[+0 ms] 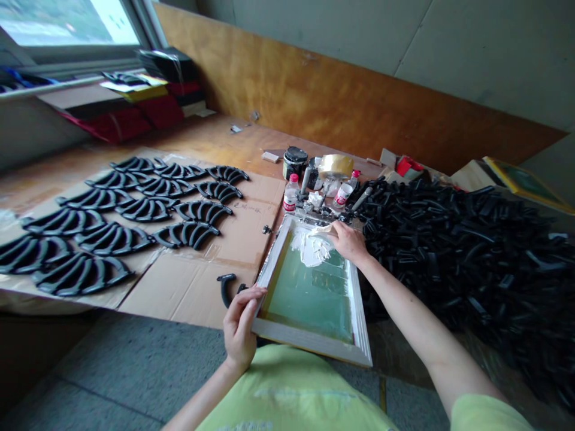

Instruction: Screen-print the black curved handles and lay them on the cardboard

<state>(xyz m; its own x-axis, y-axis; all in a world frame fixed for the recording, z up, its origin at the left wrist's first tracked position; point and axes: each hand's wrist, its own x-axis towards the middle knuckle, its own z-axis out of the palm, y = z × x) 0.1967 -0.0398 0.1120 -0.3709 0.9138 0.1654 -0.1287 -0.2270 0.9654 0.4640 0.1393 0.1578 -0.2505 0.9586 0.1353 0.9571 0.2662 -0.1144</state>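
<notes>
A screen printing frame (309, 334) with green mesh lies at the table's front edge, its far end by metal clamps (314, 212). My left hand (242, 326) grips the frame's near left corner, thumb on top. Over the far part of the mesh, my right hand (349, 241) is closed on a pale squeegee (324, 230), partly hidden by the fingers. White ink (312, 248) is smeared thickly on the mesh under the squeegee. Beside my left hand, a curved black plastic part (227, 288) rests on the cardboard; another is partly hidden by the frame.
Rows of black curved parts (101, 238) cover the cardboard (245, 218) on the left. A large heap of black parts (458, 257) fills the right. Behind the frame stand a plastic bottle (291, 194), a black-lidded jar (295, 161), a paper cup (343, 194) and a tape roll (335, 166).
</notes>
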